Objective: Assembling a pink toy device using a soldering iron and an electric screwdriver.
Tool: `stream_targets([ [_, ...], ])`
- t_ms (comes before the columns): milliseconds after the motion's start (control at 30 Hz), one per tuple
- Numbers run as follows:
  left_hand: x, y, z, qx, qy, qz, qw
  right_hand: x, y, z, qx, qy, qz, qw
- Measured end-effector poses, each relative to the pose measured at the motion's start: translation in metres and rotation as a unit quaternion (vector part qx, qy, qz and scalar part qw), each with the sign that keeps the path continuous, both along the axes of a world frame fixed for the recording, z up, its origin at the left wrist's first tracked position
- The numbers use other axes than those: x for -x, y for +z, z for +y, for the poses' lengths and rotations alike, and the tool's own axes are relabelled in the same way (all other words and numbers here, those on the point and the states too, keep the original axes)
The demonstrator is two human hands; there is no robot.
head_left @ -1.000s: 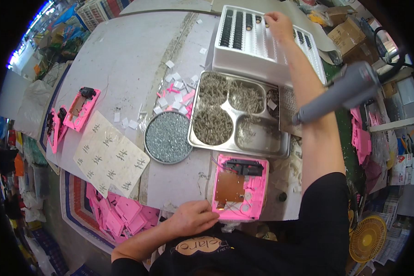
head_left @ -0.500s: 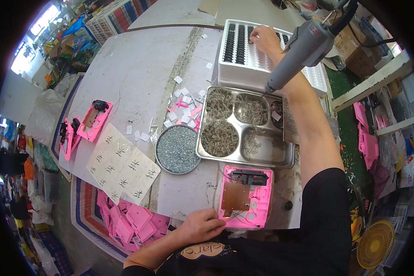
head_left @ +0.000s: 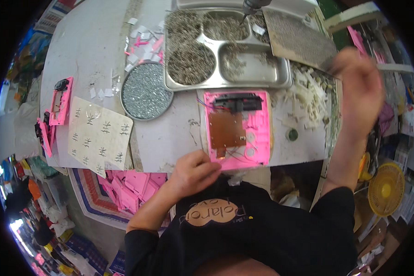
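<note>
A pink plastic casing (head_left: 259,152) lies at the table's front edge. Fitted inside it are a brown circuit board (head_left: 227,130), a long black part (head_left: 238,102) along the far side, and thin wires. My left hand (head_left: 192,174) grips the casing's near left corner, its fingers curled together there. Over the table's right side, my right hand (head_left: 359,89) is raised and smeared by motion. Anything between its fingers is too blurred to make out. Nearest to it is a grey textured sheet (head_left: 301,39).
A steel compartment tray (head_left: 256,69) holds many small metal parts, with an electric screwdriver (head_left: 250,7) hanging above. Left of it stands a round dish (head_left: 147,92) of screws. Further left are a marked card (head_left: 99,133) and pink assemblies (head_left: 60,103). White pieces (head_left: 308,99) lie right.
My right hand has come back from the white foam tray of black parts to the table's right side. My left hand stays at the casing's corner. The view has tilted nearer my body.
</note>
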State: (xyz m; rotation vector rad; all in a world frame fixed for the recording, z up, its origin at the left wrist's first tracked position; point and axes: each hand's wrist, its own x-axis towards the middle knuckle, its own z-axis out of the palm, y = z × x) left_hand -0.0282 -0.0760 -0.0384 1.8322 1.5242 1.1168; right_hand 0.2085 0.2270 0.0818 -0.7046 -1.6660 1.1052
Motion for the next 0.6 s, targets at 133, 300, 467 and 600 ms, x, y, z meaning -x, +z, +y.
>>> stream_targets([
  [133,0.001,0.001,-0.006,0.001,0.010,0.009,1.000,0.008,-0.042,-0.106,-0.058,0.263,-0.271,0.924],
  [300,-0.001,0.001,-0.002,0.008,0.013,0.010,1.000,0.007,-0.070,-0.112,-0.199,0.290,-0.321,0.879],
  [467,-0.004,0.001,-0.005,0.009,0.031,0.015,0.999,0.012,-0.065,-0.107,-0.351,0.226,-0.319,0.851],
  [600,-0.005,0.001,-0.006,0.009,0.034,0.015,0.999,0.009,-0.070,-0.109,-0.286,0.230,-0.303,0.880],
])
